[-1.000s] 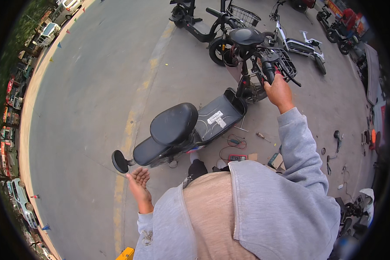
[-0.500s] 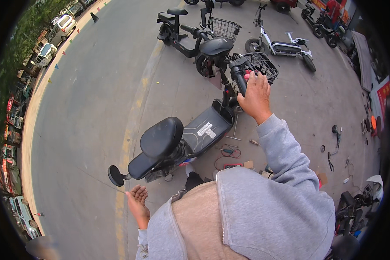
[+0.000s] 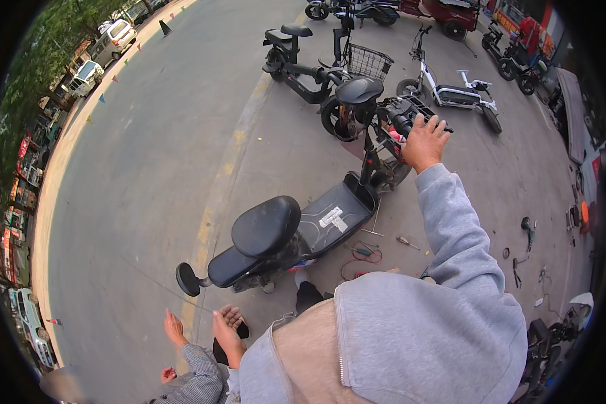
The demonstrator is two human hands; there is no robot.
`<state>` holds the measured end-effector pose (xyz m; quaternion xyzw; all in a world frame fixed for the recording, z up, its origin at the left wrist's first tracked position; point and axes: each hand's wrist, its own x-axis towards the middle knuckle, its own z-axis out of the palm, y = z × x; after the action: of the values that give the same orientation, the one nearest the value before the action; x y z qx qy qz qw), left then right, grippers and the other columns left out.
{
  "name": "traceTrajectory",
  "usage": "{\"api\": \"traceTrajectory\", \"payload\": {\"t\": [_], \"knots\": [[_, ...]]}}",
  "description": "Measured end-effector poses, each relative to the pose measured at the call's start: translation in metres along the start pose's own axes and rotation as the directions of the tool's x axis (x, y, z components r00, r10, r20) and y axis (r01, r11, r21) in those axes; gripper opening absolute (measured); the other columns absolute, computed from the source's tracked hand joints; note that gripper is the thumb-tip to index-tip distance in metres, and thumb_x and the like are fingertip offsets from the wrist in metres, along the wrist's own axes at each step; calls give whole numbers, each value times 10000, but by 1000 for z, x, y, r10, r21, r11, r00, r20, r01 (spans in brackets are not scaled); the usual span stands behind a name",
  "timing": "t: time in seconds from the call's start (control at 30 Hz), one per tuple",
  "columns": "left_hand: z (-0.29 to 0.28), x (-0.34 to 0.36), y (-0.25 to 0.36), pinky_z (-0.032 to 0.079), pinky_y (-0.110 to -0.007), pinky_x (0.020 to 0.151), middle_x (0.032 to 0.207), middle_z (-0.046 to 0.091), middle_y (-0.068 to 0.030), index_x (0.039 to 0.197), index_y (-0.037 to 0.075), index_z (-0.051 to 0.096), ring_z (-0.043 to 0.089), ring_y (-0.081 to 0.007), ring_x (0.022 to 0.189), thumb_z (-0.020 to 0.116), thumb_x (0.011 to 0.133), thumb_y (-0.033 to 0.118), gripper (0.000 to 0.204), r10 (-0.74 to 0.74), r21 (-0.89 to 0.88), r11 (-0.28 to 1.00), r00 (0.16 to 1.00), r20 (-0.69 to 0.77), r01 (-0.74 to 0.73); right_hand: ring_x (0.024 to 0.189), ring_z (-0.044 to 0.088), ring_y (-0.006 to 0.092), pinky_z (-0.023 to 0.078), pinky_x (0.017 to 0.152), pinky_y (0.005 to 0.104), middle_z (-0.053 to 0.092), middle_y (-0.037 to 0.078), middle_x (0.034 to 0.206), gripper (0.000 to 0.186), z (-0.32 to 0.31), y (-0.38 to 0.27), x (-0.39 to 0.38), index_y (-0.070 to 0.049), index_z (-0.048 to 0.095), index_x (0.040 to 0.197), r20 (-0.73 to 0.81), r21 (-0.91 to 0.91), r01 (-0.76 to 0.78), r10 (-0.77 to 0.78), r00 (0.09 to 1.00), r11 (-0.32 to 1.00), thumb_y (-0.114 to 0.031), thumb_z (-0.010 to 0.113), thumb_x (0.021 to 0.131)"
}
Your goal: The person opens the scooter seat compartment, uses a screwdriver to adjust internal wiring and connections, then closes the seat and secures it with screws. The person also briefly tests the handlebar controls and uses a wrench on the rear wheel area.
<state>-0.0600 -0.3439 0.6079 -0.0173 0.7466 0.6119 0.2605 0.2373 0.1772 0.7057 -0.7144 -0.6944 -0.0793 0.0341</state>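
A black electric scooter (image 3: 266, 225) with a padded seat and flat footboard stands before me, tail to the left. At its front right, my right hand (image 3: 425, 145) rests over the handlebar (image 3: 402, 123), thumb side toward the scooter and fingertips reaching over the bar; the palm's contact is hidden. Near the scooter's rear, my left hand (image 3: 230, 331) hangs in the air with palm up and fingers apart, touching nothing visible. A round black mirror or pad (image 3: 188, 279) sticks out behind the seat. Just left of my left hand is another person's hand (image 3: 175, 328), in a grey checked sleeve.
Farther off stand another black scooter with a basket (image 3: 369, 62) and a white scooter (image 3: 458, 96). A screwdriver (image 3: 407, 242) and a red cable (image 3: 367, 260) lie on the ground beside the scooter. Parts (image 3: 520, 251) lie to the right; cars (image 3: 87, 77) line the far left.
The scooter's handlebar has swung round, with my right hand moving along on it. Another person's hands and sleeve have come into view at lower left. My left hand stays open.
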Motion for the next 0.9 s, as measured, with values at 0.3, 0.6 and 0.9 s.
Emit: {"api": "traceTrajectory", "payload": {"t": [0.3,0.6,0.9], "knots": [[139,71,124,515,-303,861,1019,719,-107,1202,-22,655,642,-153,908,465,1104,304,390,273,107,907,764,585,-407,1485,238,550,313,1174,567,279,323,1604,701,12,25,-15,-178,424,1531,-10,110,27,-26,1000,994,-94,658,876],[415,162,276,448,-434,1079,1397,593,-186,1411,5,522,553,-324,1302,775,863,284,664,529,109,-160,8,848,-981,1483,271,499,347,1166,537,312,272,1589,837,-11,74,-56,-178,484,1491,-31,218,-23,31,999,976,54,736,727],[647,195,310,280,-424,1245,1616,390,-131,1578,85,337,331,-282,1516,880,661,447,1126,60,-183,-582,-266,962,-793,1484,272,493,394,1150,509,359,248,1556,816,-11,90,-78,-181,560,1406,-70,246,-76,95,993,966,32,774,648]]}}
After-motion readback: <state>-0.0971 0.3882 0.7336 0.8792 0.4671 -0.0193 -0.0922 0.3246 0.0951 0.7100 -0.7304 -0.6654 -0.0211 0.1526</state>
